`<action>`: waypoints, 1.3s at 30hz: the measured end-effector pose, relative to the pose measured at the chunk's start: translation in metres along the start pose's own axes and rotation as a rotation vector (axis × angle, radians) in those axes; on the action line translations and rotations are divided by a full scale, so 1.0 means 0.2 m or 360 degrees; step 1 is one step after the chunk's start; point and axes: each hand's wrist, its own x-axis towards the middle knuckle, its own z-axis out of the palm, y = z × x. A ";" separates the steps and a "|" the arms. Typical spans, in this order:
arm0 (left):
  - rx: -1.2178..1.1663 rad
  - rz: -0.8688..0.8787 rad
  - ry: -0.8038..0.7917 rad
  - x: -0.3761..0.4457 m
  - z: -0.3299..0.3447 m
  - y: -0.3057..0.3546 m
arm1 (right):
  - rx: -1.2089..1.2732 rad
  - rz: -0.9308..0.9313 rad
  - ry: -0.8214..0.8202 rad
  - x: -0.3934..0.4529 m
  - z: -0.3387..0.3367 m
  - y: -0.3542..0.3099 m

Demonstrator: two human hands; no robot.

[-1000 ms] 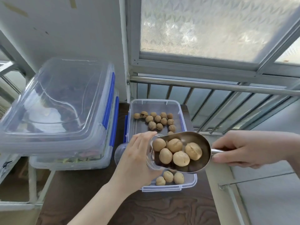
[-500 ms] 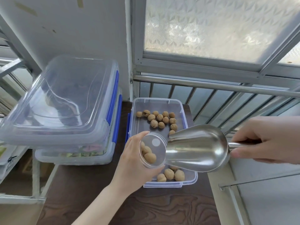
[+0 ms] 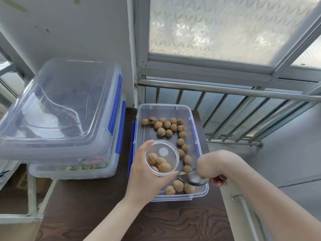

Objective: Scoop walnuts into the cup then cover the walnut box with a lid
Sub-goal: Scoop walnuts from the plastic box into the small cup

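- Dark wood-grain table [image 3: 156, 223] fills the near ground at 6 o'clock, and both forearms reach over it toward the walnut box [image 3: 199, 195].
- At 6 o'clock from the picture's centre, the left hand [image 3: 144, 178] is wrapped around a clear plastic cup [image 3: 162, 158], tipped so its mouth faces the camera; about four walnuts lie inside.
- At 4 o'clock, the right hand [image 3: 215, 164] is clenched on the handle of a metal scoop [image 3: 194, 179], whose bowl is dipped low into the near end of the box.
- Doing this step well, in my judgement: slide the scoop's edge flat along the box floor under the three walnuts [image 3: 178, 186] by the near wall, use that wall as a stop, then lift level so nothing rolls off; hold the cup close over the box so strays fall back in.
- Walnuts look round, tan and hard-shelled, so they will roll readily; the rest trail from the scoop up to a cluster at the far end, toward 12 o'clock.
- At 9 o'clock, two larger clear bins with blue clips [image 3: 114, 108] sit stacked; which cover belongs to the walnut box I cannot tell.
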 end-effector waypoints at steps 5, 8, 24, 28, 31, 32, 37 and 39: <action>0.0006 -0.0101 -0.0051 0.00 0.03 -0.02 | 0.0045 0.0042 -0.0074 0.12 0.01 -0.08; -0.0009 -0.0165 -0.0076 -0.01 0.03 -0.05 | 0.0285 0.0078 -0.0052 0.20 0.05 -0.08; 0.0031 -0.0302 -0.0166 0.00 0.05 -0.12 | 0.0886 0.0090 0.0620 0.66 0.17 -0.13; 0.0036 -0.0334 -0.0195 0.01 0.04 -0.13 | 0.1088 0.0062 0.0754 0.75 0.14 -0.17; 0.0059 -0.0343 -0.0211 0.02 0.04 -0.13 | 0.1575 0.0119 0.0808 0.81 0.10 -0.19; 0.0062 -0.0345 -0.0211 0.02 0.04 -0.12 | 0.1694 0.0125 0.0830 0.84 0.09 -0.20; 0.0080 -0.0335 -0.0192 0.03 0.05 -0.12 | 0.1933 0.0025 0.0947 0.94 0.16 -0.19; 0.0079 -0.0339 -0.0183 0.03 0.06 -0.11 | 0.1941 -0.0040 0.1002 0.93 0.21 -0.17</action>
